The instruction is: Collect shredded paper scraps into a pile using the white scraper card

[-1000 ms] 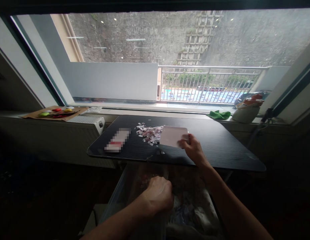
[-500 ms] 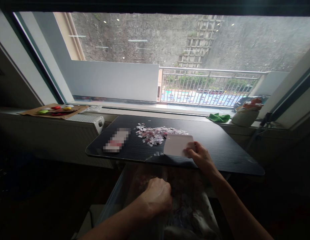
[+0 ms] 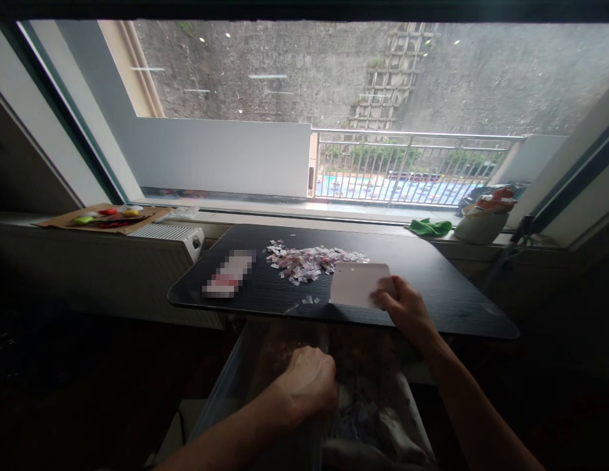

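Nearest, the left hand [image 3: 308, 386] was curled in a fist, gripping the rim of the one clear plastic bag [image 3: 265, 373] held open below the table [image 3: 432, 275] edge. Just beyond, the right hand [image 3: 405, 307] pinched one white card [image 3: 356, 284] between thumb and fingers, its edge resting on the tabletop. Farther on lay one loose pile of paper scraps [image 3: 311, 261], too many to count, and a few strays [image 3: 309, 300] near the edge. Scraps could have spilled past the bag's mouth if it sagged or the card swept crooked.
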{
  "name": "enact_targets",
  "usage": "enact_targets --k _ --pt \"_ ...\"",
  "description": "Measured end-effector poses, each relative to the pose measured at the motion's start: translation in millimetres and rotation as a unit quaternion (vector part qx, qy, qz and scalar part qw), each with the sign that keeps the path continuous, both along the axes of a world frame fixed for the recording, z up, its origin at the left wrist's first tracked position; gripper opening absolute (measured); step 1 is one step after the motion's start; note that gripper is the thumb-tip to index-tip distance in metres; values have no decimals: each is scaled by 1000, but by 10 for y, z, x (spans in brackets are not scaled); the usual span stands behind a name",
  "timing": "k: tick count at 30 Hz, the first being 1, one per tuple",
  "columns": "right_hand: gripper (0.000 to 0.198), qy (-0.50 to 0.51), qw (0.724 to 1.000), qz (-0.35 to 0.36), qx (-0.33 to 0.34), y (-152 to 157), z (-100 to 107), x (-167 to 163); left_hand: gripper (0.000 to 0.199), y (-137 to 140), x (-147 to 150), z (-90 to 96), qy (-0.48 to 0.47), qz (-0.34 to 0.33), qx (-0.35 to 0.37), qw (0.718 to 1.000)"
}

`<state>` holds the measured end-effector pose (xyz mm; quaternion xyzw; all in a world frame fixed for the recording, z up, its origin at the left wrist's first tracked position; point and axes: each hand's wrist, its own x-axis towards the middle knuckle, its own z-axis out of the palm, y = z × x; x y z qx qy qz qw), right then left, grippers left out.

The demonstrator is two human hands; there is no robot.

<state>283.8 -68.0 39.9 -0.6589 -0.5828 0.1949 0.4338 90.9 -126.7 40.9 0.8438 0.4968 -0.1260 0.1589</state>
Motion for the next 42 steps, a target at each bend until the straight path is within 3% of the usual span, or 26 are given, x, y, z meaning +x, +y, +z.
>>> enact_targets --k 5,10,14,19,23,26,29,33,39,42 --pt "31 -34 996 -69 51 -29 53 56 30 2 2 21 5 -1 -13 1000" --pt "26 99 995 25 17 138 -142 -184 31 -1 6 25 5 -6 -3 1000" --pt "19 86 994 64 3 139 -255 -417 31 12 7 6 2 -12 -1 1000" --pt "17 116 983 137 -23 44 -229 -499 30 23 -1 -3 2 -16 -13 1000" --pt "22 139 986 88 -7 76 -200 -323 31 16 0 -5 -4 -14 -5 1000" --pt "23 99 994 47 -7 76 -208 -215 32 11 10 4 -7 -10 -3 1000" --pt "19 69 996 61 -13 8 -225 -234 32 8 14 19 -5 -10 -3 1000" --pt "17 99 989 109 -29 -55 -212 -333 31 3 4 34 -3 -7 -9 1000" --pt "17 98 991 87 -12 30 -203 -394 31 11 -5 9 -4 -13 -8 1000" --pt "14 92 988 121 -21 16 -221 -424 31 14 -7 -1 -5 -13 -11 1000"
